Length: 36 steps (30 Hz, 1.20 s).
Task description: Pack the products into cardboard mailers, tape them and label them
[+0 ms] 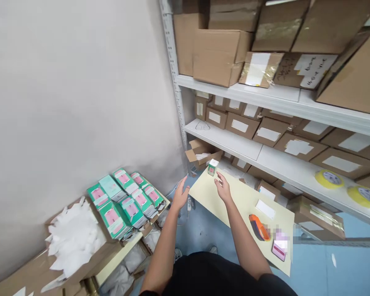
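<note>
My left hand (pixel 181 195) hovers past the left edge of the pale yellow tabletop (pixel 240 191), over the floor, its fingers stretched out and nothing in it. Above the table is my right hand (pixel 223 187), fingers apart and holding nothing. Just beyond its fingertips a small green and white box (pixel 212 167) with a pink picture stands upright near the table's far corner. The hand and this box look apart. Farther right on the same table lie a white paper sheet (pixel 265 208), an orange and black tape dispenser (pixel 259 227) and a pink phone-like item (pixel 279 249), partly blurred.
Several green boxes with pink pictures (pixel 112 218) are grouped on a left-hand table, beside a carton of white paper pieces (pixel 75 238). Shelves (pixel 231 144) hold many cardboard boxes and two yellow tape rolls (pixel 329 179). An open carton (pixel 203 154) sits behind the table.
</note>
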Tool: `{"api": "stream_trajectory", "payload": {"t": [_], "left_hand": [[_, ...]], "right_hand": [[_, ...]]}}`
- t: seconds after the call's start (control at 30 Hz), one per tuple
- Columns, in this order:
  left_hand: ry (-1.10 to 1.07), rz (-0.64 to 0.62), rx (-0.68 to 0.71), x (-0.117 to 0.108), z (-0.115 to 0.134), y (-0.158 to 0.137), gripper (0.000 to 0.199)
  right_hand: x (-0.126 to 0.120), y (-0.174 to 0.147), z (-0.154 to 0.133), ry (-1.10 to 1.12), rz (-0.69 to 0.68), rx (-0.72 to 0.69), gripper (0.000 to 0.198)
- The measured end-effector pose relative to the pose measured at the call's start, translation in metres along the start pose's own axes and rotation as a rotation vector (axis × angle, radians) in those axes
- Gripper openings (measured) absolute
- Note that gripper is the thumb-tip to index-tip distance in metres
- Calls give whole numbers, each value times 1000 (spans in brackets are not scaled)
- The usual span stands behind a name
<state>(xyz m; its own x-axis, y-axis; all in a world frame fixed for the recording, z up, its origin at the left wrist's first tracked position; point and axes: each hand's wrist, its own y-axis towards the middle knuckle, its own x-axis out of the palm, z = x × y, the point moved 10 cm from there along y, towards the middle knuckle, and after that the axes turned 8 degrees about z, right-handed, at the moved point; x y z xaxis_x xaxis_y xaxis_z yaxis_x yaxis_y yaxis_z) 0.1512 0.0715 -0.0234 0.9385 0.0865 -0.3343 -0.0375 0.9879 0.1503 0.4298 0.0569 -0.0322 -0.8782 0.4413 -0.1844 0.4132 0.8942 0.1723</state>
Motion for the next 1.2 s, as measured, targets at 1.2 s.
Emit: {"api": "stream_trajectory", "payload": {"t": [1.2], "left_hand": [[-41, 1109, -395, -565, -185, -415, 59]], "right_hand": [[540, -485, -170, 234, -1147, -192, 61]]}}
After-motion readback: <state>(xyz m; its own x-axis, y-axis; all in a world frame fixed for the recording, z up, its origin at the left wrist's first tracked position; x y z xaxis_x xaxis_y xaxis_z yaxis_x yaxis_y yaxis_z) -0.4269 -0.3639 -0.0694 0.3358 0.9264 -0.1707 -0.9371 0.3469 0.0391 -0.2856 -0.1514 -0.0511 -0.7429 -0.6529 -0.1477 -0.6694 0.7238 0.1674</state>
